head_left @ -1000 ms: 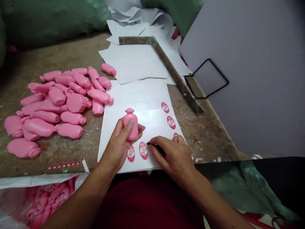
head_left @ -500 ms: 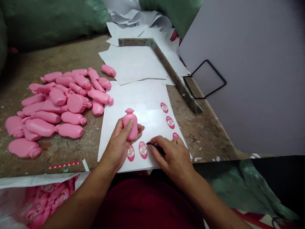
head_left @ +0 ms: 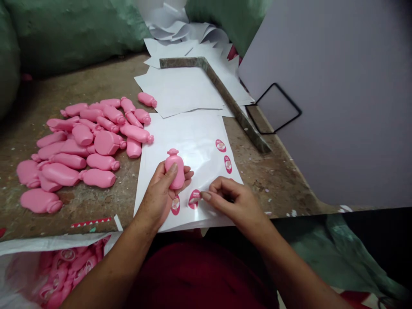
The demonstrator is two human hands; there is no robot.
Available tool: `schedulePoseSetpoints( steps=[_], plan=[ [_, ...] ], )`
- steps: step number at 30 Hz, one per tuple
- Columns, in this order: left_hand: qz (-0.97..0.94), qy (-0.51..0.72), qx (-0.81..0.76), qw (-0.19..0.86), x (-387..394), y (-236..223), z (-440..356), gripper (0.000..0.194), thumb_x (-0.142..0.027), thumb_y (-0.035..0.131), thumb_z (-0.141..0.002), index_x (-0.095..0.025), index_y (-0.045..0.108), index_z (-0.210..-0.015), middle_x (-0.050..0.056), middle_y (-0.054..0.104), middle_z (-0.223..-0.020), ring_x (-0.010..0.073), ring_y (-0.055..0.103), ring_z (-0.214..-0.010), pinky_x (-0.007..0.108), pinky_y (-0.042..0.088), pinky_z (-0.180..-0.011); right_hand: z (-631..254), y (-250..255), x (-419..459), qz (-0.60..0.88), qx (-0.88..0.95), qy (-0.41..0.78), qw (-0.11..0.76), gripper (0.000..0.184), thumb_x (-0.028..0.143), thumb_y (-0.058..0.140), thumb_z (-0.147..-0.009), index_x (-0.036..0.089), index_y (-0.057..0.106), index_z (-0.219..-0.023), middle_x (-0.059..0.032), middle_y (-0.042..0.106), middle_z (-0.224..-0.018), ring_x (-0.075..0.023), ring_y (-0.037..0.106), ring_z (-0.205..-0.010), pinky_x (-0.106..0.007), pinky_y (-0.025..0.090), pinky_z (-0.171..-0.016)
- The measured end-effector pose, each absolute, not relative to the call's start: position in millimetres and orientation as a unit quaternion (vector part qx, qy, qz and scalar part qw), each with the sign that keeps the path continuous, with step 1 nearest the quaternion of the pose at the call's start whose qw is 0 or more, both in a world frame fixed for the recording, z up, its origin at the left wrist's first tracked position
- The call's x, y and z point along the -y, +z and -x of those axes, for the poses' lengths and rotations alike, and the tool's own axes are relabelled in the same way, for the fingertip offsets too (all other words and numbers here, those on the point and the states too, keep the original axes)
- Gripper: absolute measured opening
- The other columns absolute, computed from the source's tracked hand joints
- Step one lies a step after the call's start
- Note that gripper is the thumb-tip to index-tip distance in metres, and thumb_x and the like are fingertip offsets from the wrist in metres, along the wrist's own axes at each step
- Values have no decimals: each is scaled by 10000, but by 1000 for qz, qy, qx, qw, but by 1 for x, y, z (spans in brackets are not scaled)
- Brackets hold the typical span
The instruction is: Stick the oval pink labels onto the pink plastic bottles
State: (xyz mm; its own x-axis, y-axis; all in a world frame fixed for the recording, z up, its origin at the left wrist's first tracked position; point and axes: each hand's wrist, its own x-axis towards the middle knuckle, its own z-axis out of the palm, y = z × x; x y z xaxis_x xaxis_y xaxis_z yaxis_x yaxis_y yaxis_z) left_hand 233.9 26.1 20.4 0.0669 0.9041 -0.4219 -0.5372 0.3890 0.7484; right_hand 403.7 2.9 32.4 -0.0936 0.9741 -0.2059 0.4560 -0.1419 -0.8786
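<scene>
My left hand (head_left: 162,189) grips a small pink plastic bottle (head_left: 174,171) upright, thumb across its front and fingers behind it. Below it lies a white sticker sheet (head_left: 183,128) with oval pink stickers along its edges. My right hand (head_left: 236,199) is closed, thumb and finger pinching the right edge of an oval sticker (head_left: 194,198), which looks partly lifted from the sheet. A dark shape shows inside the right fingers; what it is I cannot make out. Another oval sticker (head_left: 175,205) sits beside my left palm, partly covered by it.
A heap of pink bottles (head_left: 61,174) covers the left of the worn table (head_left: 257,171). A bent metal bar (head_left: 225,92) rests on white sheets (head_left: 180,86) behind. Bottles with labels fill a white bag (head_left: 19,257) at lower left. A grey panel (head_left: 337,107) stands on the right.
The black pointed tool at my right fingertips no longer shows there. My right thumb and finger have closed on the oval sticker's edge. My left hand still holds the bottle.
</scene>
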Motion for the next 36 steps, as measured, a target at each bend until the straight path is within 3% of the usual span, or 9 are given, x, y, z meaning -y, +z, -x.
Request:
schedulePoseSetpoints(
  steps=[5, 8, 15, 20, 28, 36],
  plan=[
    [-222, 502, -456, 701, -23, 25, -235, 261, -337, 739, -819, -172, 623, -984, 55, 706, -965, 172, 681, -869, 285, 538, -779, -405, 49, -5, 564, 505, 539, 367, 292, 468, 664, -729, 216, 547, -639, 59, 415, -550, -102, 347, -519, -249, 280, -495],
    [-226, 479, -437, 727, -14, 35, -238, 277, -358, 723, -842, -187, 625, -1037, 42, 699, -973, 130, 654, -781, 239, 528, -713, -404, 52, -5, 562, 521, 517, 382, 244, 452, 661, -746, 213, 643, -702, 40, 466, -572, -122, 415, -561, -258, 317, -523],
    [-185, 453, -368, 791, 7, 55, -247, 425, -528, 537, -941, -217, 627, -1216, 47, 681, -950, 144, 652, -833, 227, 529, -716, -404, 54, -3, 552, 543, 500, 388, 234, 434, 654, -775, 213, 674, -701, 8, 609, -610, -135, 496, -575, -268, 368, -540],
    [-195, 440, -383, 788, 10, 55, -248, 482, -587, 516, -926, -210, 641, -1199, 52, 675, -909, 139, 634, -784, 211, 505, -644, -404, 55, 0, 542, 540, 510, 393, 234, 424, 659, -788, 211, 665, -689, 6, 659, -615, -136, 554, -575, -263, 408, -550],
    [-219, 451, -388, 773, 14, 55, -250, 506, -608, 528, -909, -223, 635, -1219, 54, 671, -922, 168, 643, -845, 260, 525, -716, -404, 56, 3, 540, 544, 500, 402, 233, 412, 657, -792, 209, 664, -677, 8, 660, -605, -133, 545, -565, -260, 420, -546],
    [-225, 458, -394, 764, 13, 54, -249, 478, -597, 534, -911, -222, 645, -1186, 43, 641, -926, 142, 604, -819, 214, 500, -655, -403, 54, 1, 542, 539, 503, 403, 223, 401, 669, -797, 206, 673, -689, 16, 659, -607, -130, 554, -575, -251, 421, -561]
  ],
)
